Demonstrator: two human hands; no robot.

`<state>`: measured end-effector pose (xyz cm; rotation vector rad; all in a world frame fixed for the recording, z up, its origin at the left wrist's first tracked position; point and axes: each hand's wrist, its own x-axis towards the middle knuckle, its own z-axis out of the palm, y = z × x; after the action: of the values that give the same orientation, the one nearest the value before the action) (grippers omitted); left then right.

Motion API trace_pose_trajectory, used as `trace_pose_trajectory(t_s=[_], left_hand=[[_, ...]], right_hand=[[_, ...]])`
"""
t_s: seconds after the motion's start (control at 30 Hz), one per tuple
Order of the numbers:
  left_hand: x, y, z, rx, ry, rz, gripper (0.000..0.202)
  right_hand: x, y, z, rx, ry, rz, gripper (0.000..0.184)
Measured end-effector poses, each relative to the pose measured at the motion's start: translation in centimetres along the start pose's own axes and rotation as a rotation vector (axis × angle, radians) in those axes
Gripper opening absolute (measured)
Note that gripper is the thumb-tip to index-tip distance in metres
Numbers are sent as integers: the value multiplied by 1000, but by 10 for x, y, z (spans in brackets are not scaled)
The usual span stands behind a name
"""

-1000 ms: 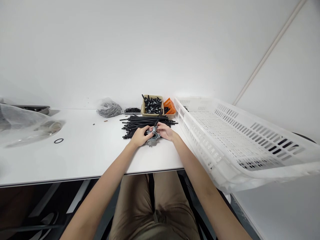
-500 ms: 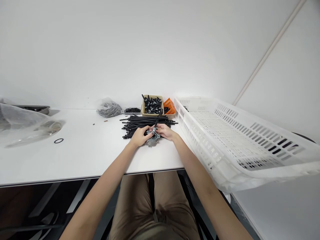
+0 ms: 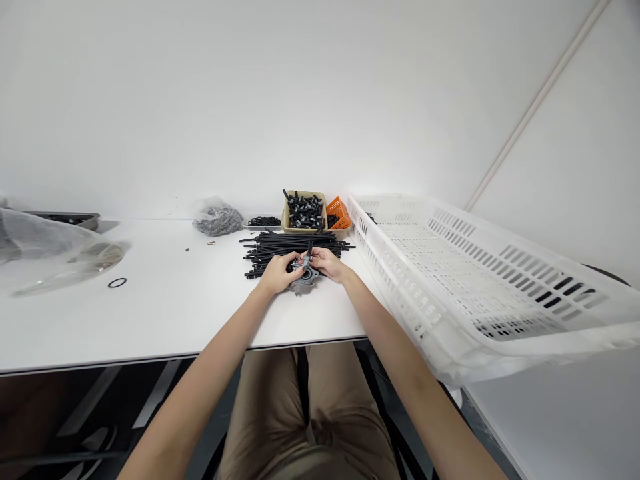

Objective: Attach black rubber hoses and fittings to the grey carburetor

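White wall (image 3: 250, 100) backs a tabletop (image 3: 165, 313) bearing piled black tubes (image 3: 275, 245); at their near edge, left hand (image 3: 278, 272) and right hand (image 3: 329, 263) hold a metal part (image 3: 302, 286) in a narrow grip. Its black stub (image 3: 309, 250) stands slightly more upright than a moment ago, suggesting adjustment.

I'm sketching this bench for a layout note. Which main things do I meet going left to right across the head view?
Large clear plastic bag → smaller bag of dark parts → left hand → metal part → right hand → white crate.
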<state>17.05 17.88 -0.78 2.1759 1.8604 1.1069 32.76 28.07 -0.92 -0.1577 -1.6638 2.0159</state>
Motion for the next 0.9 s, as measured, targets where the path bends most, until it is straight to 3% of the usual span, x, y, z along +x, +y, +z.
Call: trace_pose_trajectory(t_s=[0.5, 0.9], left_hand=[[-1, 2, 0, 53, 38, 24, 30], [-1, 3, -1, 100, 21, 25, 29]], right_hand=[[-2, -7, 2, 174, -13, 15, 15], [-3, -8, 5, 189, 21, 19, 21]])
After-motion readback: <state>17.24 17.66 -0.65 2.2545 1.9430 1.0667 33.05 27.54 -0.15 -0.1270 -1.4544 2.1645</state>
